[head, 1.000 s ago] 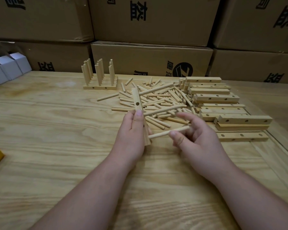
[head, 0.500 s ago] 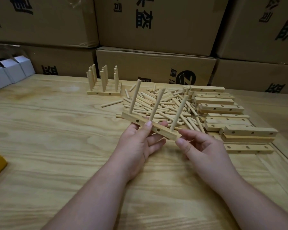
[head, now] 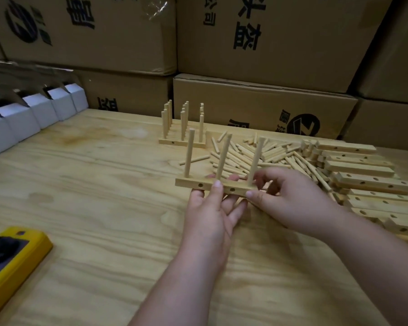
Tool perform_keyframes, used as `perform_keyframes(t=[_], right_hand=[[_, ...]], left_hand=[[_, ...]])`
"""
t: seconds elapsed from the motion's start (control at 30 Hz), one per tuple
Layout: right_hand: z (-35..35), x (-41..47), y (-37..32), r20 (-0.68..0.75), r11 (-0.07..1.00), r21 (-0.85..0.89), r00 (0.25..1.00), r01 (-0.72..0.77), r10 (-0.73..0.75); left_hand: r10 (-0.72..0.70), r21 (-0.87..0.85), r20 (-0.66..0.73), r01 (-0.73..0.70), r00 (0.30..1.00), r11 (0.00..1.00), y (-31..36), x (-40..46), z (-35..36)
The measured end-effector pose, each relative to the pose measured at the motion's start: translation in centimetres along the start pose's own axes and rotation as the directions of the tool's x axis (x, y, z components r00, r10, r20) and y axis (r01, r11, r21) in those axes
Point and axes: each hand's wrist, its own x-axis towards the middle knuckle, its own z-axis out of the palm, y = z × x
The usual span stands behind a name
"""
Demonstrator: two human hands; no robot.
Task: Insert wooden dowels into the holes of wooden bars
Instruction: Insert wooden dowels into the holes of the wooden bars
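A wooden bar (head: 193, 183) with three dowels (head: 223, 158) standing upright in it is held level above the table. My left hand (head: 212, 212) grips the bar from below, thumb on its front face. My right hand (head: 290, 196) pinches the bar's right end, thumb in front and fingers behind the rightmost dowel. Behind the bar lies a heap of loose dowels (head: 269, 151). A stack of empty bars (head: 363, 175) with holes lies at the right. Finished bars with dowels (head: 181, 128) stand at the back.
Cardboard boxes (head: 257, 107) wall off the back of the wooden table (head: 92, 196). White paper boxes (head: 33, 114) stand at the far left. A yellow-edged device (head: 17, 255) lies at the left front corner.
The bar turned from pointing away to lying level across, with its three dowels now upright. Both hands moved with it away from me. The view has tilted up.
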Motion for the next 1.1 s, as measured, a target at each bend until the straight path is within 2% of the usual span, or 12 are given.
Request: perform_keyframes(t=[0.17, 0.27, 0.47, 0.77, 0.9, 1.1], right_hand=[[1.2, 4.9, -1.9, 0.121, 0.993, -0.068, 0.989, 0.096, -0.087], [2.8, 8.4, -2.0, 0.08, 0.99, -0.079, 0.99, 0.121, -0.115], [6.4, 15.5, -0.7, -0.028, 0.992, -0.109, 0.998, 0.056, -0.06], [9.7, 20.7, 0.0, -0.054, 0.964, -0.246, 0.995, -0.099, 0.088], [10.5, 21.6, 0.1, -0.114, 0.951, -0.291, 0.991, -0.105, 0.074], [10.6, 22.6, -0.4, -0.094, 0.939, -0.326, 0.992, -0.107, 0.08]], left_hand=[[0.044, -0.09, -0.207, -0.063, 0.977, 0.994, 0.9, 1.4, -0.9], [0.024, -0.099, -0.295, -0.056, 0.955, 0.993, 0.9, 1.8, -1.3], [-0.031, -0.181, -0.3, -0.024, 0.953, 0.983, 1.1, 1.7, -1.5], [-0.056, -0.217, -0.316, -0.015, 0.947, 0.976, 1.4, 1.6, -1.1], [-0.076, -0.227, -0.321, 0.001, 0.944, 0.974, 1.4, 1.8, -0.9], [-0.092, -0.235, -0.326, 0.014, 0.941, 0.972, 1.4, 2.0, -0.8]])
